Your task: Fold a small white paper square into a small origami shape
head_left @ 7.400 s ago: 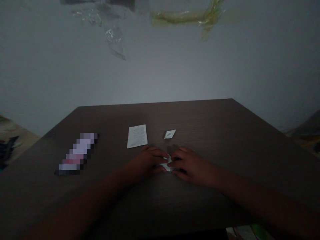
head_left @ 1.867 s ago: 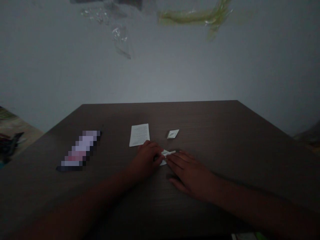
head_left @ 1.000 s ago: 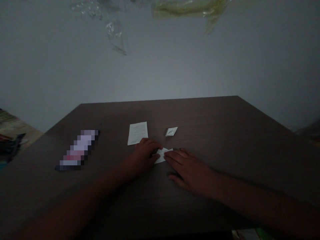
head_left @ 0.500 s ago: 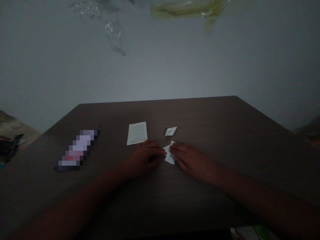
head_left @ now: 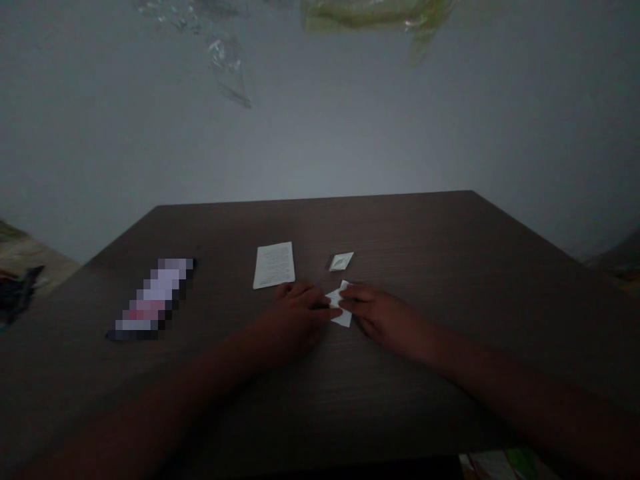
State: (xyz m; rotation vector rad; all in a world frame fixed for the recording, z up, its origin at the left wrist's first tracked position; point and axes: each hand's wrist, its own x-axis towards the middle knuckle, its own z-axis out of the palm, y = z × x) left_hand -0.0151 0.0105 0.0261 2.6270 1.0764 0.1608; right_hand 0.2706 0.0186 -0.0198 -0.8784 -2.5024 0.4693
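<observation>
touching the folded white paper (head_left: 344,319), left hand (head_left: 296,321) and right hand (head_left: 384,316) have their fingers (head_left: 325,313) outstretched.

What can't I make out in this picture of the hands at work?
All in the head view:
Folded white paper: partly covered by the left hand and right hand.
Printed sheet: words too small and dim to read.
Phone: screen hidden by pixelation.
Yellow tape: cut off by the top edge.

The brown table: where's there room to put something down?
Bare: between the diamond-shaped paper and the right edge of the table, and along the back, behind the printed sheet. Crowded: the middle, where the left hand and right hand touch the folded paper.
</observation>
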